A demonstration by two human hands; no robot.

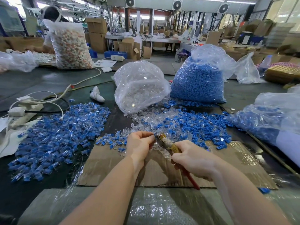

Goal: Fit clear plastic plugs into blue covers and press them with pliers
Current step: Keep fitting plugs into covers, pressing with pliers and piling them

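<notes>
Head view: right hand [193,158] grips the pliers [170,146] by the handles; left hand [139,143] pinches something small at their tip, too hidden to name. Both hover over cardboard [105,159] on the dark surface [40,82]. Ahead lie clear plugs [152,117] and blue covers [194,124]; beyond, a factory hall.

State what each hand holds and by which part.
The right hand grips the pliers by their handles. The left hand has its fingertips curled at the pliers' nose, pinching something too hidden to identify.
</notes>
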